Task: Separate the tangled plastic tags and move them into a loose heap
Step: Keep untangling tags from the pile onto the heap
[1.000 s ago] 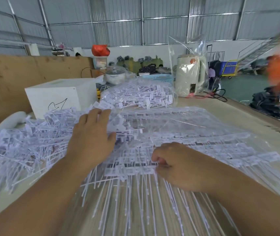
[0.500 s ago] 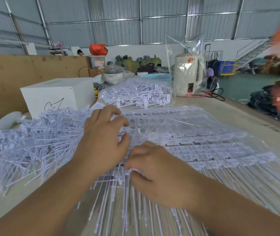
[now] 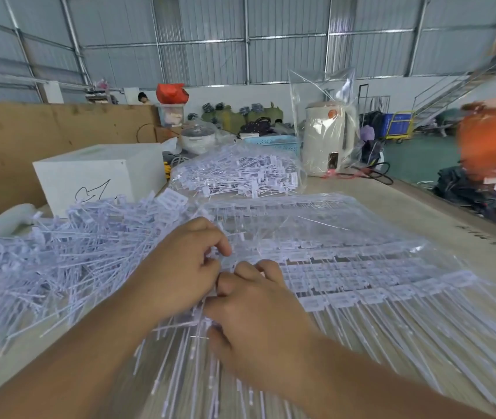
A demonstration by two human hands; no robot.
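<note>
Covering wooden table (warehouse): tags

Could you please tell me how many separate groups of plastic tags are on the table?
3: a loose heap at left, an ordered sheet at centre-right, and a bagged bundle behind; more may be hidden.
</note>
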